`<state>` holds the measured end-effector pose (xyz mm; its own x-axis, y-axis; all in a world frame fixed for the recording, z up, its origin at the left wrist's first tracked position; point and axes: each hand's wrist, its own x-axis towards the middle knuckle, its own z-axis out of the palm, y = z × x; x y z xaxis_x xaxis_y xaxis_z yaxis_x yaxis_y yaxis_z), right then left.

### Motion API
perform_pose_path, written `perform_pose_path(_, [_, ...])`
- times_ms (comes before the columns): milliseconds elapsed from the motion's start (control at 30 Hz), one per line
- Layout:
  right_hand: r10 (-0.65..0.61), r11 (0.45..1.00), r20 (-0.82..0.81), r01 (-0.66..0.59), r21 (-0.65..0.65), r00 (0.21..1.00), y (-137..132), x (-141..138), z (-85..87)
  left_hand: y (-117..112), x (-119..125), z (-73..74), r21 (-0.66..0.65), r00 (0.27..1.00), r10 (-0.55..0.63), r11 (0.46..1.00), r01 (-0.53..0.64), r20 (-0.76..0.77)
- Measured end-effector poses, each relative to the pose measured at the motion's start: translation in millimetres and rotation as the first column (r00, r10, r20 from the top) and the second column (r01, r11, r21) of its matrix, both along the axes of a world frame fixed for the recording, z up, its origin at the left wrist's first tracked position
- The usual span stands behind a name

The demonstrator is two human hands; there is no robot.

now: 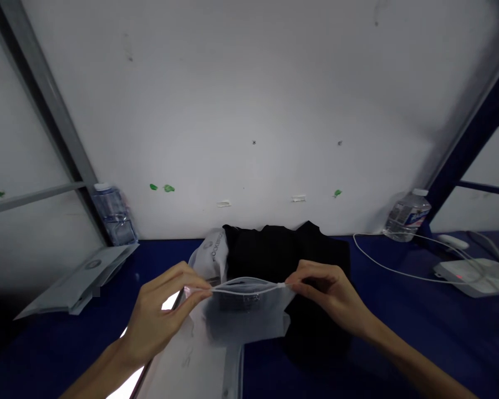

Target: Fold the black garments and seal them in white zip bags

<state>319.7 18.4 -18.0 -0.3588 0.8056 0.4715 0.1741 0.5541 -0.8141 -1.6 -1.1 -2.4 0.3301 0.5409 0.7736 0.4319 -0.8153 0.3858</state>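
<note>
- With left hand [164, 310] and right hand [330, 288], pinches opposite mouth ends of frosted zip bag [249, 320].
- Likely handles light, limp, slippery; best held by its rim.

Indistinct contents [239, 302] in the zip bag [253, 326], black cloth [274, 249] partly behind it, white box [461, 274] partly off-frame

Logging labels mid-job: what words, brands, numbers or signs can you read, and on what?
"OCKBROS", with the first letter before it unclear: white bag beside the black fabric.
Pale bag at the bottom: large letters, too faint to read surely.
Small zip bag: print-like marks, too blurred to read.
Bottle on the right: label too blurred to read.
Packets on the left: round emblem, too small to read.
</note>
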Motion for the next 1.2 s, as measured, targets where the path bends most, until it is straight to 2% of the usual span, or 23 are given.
perform_pose_path(133, [0.024,1.000,0.045,-0.024,-0.009,0.999,0.1,-2.6,5.3,5.0,-1.7,-0.8,-0.013,0.997,-0.005,1.000,0.004,-0.076])
perform_pose_path(267, [-0.001,1.000,0.102,0.000,0.005,0.995,-1.4,-7.1,2.7,6.8,-1.0,-1.3,-0.059,0.981,-0.040,0.998,0.030,-0.189])
perform_pose_path(467, [-0.015,0.999,0.151,0.007,0.050,0.988,-6.6,-6.7,-1.9,2.7,8.0,7.2,-0.037,0.955,-0.090,0.996,0.083,-0.281])
perform_pose_path(733, [0.069,0.981,0.250,-0.111,0.160,0.966,-10.1,-5.8,10.6,-0.6,19.9,17.4,-0.135,0.941,-0.030,0.991,-0.017,-0.336])
perform_pose_path(933, [-0.003,0.974,0.222,-0.048,0.223,0.975,-8.1,-9.4,3.7,4.7,28.1,15.1,-0.177,0.952,0.038,0.980,-0.095,-0.303])
perform_pose_path(1200, [0.062,0.977,0.229,-0.106,0.183,0.971,-12.0,-10.0,4.4,0.5,28.1,6.8,-0.085,0.961,-0.001,0.996,-0.023,-0.276])
